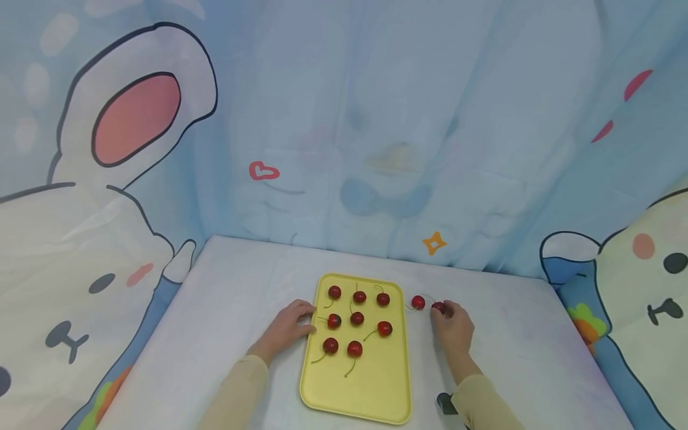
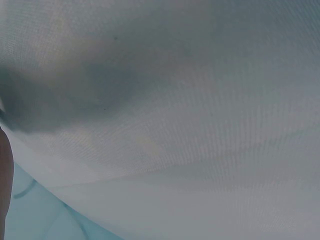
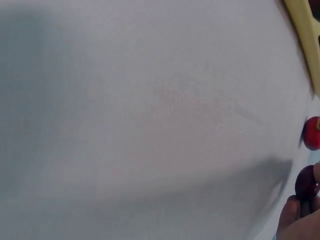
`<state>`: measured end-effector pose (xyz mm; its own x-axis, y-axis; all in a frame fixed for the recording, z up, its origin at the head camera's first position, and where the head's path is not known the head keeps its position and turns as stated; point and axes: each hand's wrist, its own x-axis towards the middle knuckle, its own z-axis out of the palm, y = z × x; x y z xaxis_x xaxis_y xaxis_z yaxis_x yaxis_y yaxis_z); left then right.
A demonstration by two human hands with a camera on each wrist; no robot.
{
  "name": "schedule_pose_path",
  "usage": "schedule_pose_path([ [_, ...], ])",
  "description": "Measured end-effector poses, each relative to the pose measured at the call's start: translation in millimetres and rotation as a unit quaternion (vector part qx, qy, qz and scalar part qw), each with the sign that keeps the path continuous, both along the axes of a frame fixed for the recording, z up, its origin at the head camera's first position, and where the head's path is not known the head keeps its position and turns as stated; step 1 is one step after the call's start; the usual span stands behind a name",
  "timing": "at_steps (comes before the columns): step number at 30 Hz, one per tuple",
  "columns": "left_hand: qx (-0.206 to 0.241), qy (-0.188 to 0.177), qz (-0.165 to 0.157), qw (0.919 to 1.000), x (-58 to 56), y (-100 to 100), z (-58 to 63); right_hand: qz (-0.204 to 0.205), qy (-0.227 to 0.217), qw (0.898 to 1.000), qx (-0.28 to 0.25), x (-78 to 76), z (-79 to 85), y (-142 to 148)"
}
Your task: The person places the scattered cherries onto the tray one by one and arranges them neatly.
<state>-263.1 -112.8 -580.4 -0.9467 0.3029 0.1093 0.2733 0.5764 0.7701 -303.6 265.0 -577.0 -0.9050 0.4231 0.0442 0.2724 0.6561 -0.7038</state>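
A yellow tray (image 1: 376, 382) lies on the table with several dark red, stemmed cherries (image 1: 357, 318) spread over its far and middle parts. My left hand (image 1: 287, 327) rests at the tray's left edge, fingertips touching the rim. Right of the tray, my right hand (image 1: 454, 328) pinches a cherry (image 1: 438, 307) between thumb and fingers. In the right wrist view that cherry (image 3: 306, 184) shows dark between the fingertips. Another cherry (image 1: 418, 302) lies on the table between the tray and my right hand. The left wrist view shows only a sliver of hand (image 2: 5, 185).
A white cloth covers the table (image 1: 527, 346). Behind it hangs a light blue curtain (image 1: 322, 119) with cartoon animals at both sides. A small black object (image 1: 446, 404) shows beside the right sleeve (image 1: 484, 403).
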Motion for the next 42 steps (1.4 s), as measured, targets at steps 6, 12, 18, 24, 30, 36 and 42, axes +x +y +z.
schedule_pose_path([
  [6,0.000,0.005,-0.002,1.0000,-0.8,-0.7,-1.3,0.048,0.000,0.999,-0.004,13.4,12.8,-0.7],
  [12,-0.001,0.007,-0.004,1.0000,-0.4,-0.8,-2.1,0.107,0.007,0.994,0.007,30.8,22.6,-9.1],
  [18,-0.004,0.006,-0.001,1.0000,-0.6,-1.0,-3.7,0.195,0.003,0.981,0.017,47.6,29.9,-22.1],
  [24,-0.001,0.006,-0.001,1.0000,-1.1,-1.0,-4.2,0.282,-0.005,0.959,0.016,57.3,30.9,-31.4],
  [30,-0.003,0.003,-0.006,1.0000,-0.7,-1.1,-3.7,0.348,-0.032,0.937,0.010,63.2,28.7,-36.4],
  [36,0.002,-0.001,-0.003,1.0000,-0.4,-1.1,-1.7,0.416,-0.055,0.907,0.029,63.9,23.9,-37.9],
  [42,0.001,0.003,-0.004,1.0000,-1.4,-1.5,-3.8,0.446,-0.042,0.892,0.060,64.4,18.1,-38.9],
])
